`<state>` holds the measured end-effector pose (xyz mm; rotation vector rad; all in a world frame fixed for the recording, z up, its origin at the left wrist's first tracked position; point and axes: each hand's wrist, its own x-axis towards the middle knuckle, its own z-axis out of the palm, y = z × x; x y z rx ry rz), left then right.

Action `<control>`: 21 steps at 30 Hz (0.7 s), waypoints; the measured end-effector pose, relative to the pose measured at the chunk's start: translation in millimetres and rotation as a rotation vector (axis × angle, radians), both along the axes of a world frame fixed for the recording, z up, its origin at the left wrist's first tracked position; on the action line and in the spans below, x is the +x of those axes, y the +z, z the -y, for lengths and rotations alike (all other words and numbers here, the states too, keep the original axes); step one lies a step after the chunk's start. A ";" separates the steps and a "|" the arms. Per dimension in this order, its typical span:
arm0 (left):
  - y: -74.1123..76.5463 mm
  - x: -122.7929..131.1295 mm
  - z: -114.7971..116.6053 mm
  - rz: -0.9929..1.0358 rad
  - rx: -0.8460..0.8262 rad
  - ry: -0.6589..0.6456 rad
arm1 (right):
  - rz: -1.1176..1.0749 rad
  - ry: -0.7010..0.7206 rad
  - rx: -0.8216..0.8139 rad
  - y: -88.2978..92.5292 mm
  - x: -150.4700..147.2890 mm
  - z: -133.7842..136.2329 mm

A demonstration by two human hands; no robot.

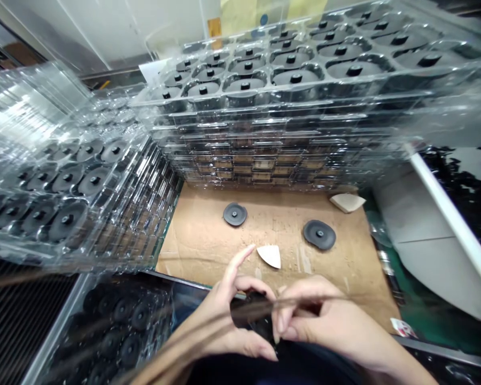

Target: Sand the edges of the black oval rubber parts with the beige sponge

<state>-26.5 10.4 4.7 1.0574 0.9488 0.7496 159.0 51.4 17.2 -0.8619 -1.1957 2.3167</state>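
Observation:
My left hand [228, 315] curls around a black round part [256, 315], with the index finger raised off it. Against the right edge of that part, my right hand [308, 313] is closed in a pinch; what sits between its fingertips is hidden. Strands of hair blur across both hands. Just beyond the fingers lies a white wedge-shaped piece [270, 256]. Two dark oval discs, each with a small central stub, rest on the cardboard [192, 230]: a smaller-looking disc [235, 214] and a disc further right [319, 234].
A tall stack of clear plastic trays [260, 133] filled with dark discs stands behind. Another tray stack [116, 214] rises at left. A second wedge [348, 202] lies back right, near a white-edged bin [444, 198] of small black pieces. Black round parts [116, 326] fill the lower left.

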 end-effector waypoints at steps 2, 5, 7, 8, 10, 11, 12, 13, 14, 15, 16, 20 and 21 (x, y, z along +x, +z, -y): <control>-1.0 0.1 0.0 -0.030 0.016 0.004 | 0.022 -0.012 0.049 1.3 0.1 3.7; -3.4 0.2 2.0 -0.063 0.060 0.027 | 0.049 -0.090 0.078 -2.4 0.4 12.5; -4.9 0.5 3.7 -0.048 0.070 0.039 | 0.056 -0.158 0.039 -8.6 1.0 18.3; -5.3 0.6 4.3 -0.045 0.082 0.042 | 0.052 -0.177 0.014 -12.0 1.3 20.6; -5.3 0.6 4.1 -0.063 0.124 0.043 | 0.051 -0.223 -0.033 -17.7 1.8 23.8; -5.0 0.5 3.3 -0.077 0.148 0.040 | 0.057 -0.252 -0.054 -19.4 1.9 24.9; -4.6 0.3 2.0 -0.090 0.164 0.037 | 0.064 -0.285 -0.071 -20.4 2.1 25.7; -4.3 0.3 0.6 -0.096 0.172 0.035 | 0.071 -0.306 -0.080 -20.9 2.5 26.3; -4.2 0.3 -0.8 -0.098 0.170 0.039 | 0.083 -0.314 -0.083 -21.4 3.2 26.9; -4.5 0.4 -1.7 -0.098 0.158 0.044 | 0.098 -0.310 -0.075 -22.4 4.3 27.4; -5.1 0.5 -2.0 -0.103 0.113 0.039 | 0.113 -0.305 -0.061 -24.5 5.6 27.8; -10.2 -2.6 5.5 -0.122 -0.272 -0.025 | 0.292 -0.397 0.112 -49.7 8.6 22.0; -10.9 -5.6 8.3 -0.120 -0.342 -0.018 | 0.350 -0.394 0.230 -59.1 6.0 17.1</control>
